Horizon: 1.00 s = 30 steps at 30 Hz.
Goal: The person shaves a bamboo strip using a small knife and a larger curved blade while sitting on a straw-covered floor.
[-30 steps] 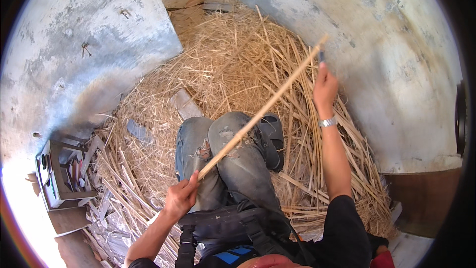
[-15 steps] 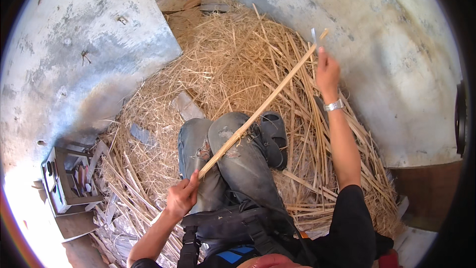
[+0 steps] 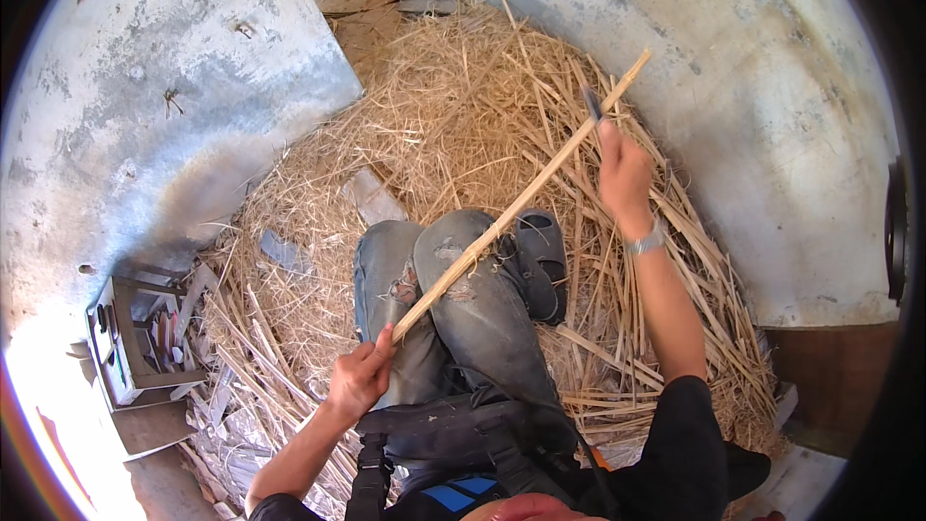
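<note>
A long pale strip of wood or bamboo [image 3: 526, 197] runs slantwise over my knees, low at the left and high at the right. My left hand [image 3: 361, 372] is closed on its near end, thumb along the top. My right hand [image 3: 626, 172] is closed round the handle of a knife; the fingers hide the handle. The knife's narrow blade [image 3: 590, 102], blurred by motion, crosses the strip a little short of its far tip. Whether the blade cuts in or just touches, I cannot tell.
Curled shavings [image 3: 424, 125] cover the floor around my legs. Long loose strips [image 3: 617, 299] lie in a heap at my right. A grey sandal [image 3: 542, 260] is beside my knee. At the left stands a small wooden frame [image 3: 125, 338]; stained walls [image 3: 733, 135] close in both sides.
My right hand and the knife have come back along the strip, toward me and slightly left. More of the strip's far end now shows past the blade. My left hand keeps its hold.
</note>
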Each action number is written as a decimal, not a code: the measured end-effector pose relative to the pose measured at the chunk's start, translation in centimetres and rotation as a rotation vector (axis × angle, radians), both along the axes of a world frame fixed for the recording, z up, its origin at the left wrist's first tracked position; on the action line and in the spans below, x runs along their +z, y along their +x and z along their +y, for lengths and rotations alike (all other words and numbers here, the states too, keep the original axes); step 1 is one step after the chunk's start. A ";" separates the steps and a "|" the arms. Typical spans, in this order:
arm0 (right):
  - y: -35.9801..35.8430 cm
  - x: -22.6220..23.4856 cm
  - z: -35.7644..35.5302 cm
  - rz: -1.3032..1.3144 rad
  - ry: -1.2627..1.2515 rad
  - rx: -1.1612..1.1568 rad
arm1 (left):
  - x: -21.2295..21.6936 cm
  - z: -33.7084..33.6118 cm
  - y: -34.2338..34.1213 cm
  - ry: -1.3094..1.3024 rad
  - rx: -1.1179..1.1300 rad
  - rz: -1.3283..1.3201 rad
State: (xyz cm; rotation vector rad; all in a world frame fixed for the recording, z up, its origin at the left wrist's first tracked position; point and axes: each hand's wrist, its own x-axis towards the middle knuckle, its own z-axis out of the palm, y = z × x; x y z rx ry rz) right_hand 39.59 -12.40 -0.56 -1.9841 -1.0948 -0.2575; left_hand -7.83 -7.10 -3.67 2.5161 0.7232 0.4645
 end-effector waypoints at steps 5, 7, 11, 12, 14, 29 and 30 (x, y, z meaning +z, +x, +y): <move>-3.1 -1.5 2.0 0.190 0.039 0.082 | 0.0 -0.4 0.4 -0.005 0.018 -0.021; -9.7 -3.6 0.7 0.193 0.082 0.267 | 0.8 -0.7 0.7 -0.084 0.027 -0.078; -14.8 -2.7 -1.5 0.196 -0.010 0.457 | 2.4 -0.4 0.7 -0.207 0.050 -0.038; -14.0 -2.4 -1.7 0.118 -0.064 0.475 | 2.6 -0.3 0.6 -0.212 0.037 -0.028; -11.7 -2.1 -0.4 0.144 0.004 0.360 | 2.9 0.1 1.1 -0.187 0.027 -0.034; -10.9 -1.7 -0.7 0.275 -0.046 0.272 | 3.5 0.2 2.8 -0.315 0.030 -0.112; -8.4 -1.7 -0.4 0.268 -0.033 0.147 | 3.4 0.2 3.0 -0.289 0.016 -0.126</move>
